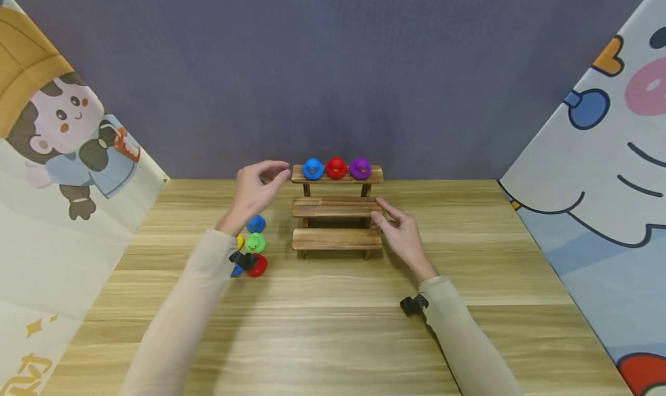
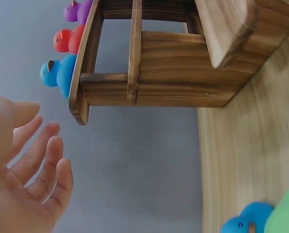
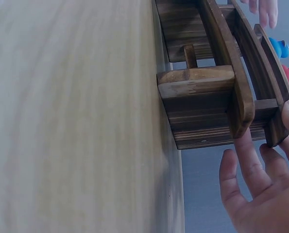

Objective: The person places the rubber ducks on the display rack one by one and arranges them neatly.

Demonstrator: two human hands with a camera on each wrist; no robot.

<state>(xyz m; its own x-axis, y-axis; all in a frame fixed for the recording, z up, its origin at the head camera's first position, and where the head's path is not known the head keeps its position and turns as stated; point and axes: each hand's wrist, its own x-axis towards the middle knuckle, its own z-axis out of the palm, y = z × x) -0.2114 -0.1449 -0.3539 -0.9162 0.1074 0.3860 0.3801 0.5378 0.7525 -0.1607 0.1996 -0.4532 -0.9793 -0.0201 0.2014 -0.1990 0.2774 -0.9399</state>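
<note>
A small three-tier wooden shelf (image 1: 337,239) stands against the back wall. On its top tier sit a blue duck (image 1: 313,169), a red duck (image 1: 336,168) and a purple duck (image 1: 360,169) in a row. My left hand (image 1: 256,187) hovers just left of the top tier beside the blue duck, its fingers loosely bent and holding nothing. At the right end of the middle tier my right hand (image 1: 402,235) grips the shelf, thumb at the front edge and index finger at the back. The right wrist view shows its other fingers by the tier ends (image 3: 241,109).
Left of the shelf, several loose ducks lie on the wooden table (image 1: 333,326), among them a blue one (image 1: 255,224), a green one (image 1: 255,243) and a red one (image 1: 257,265), partly under my left forearm. Printed panels (image 1: 588,170) flank the table.
</note>
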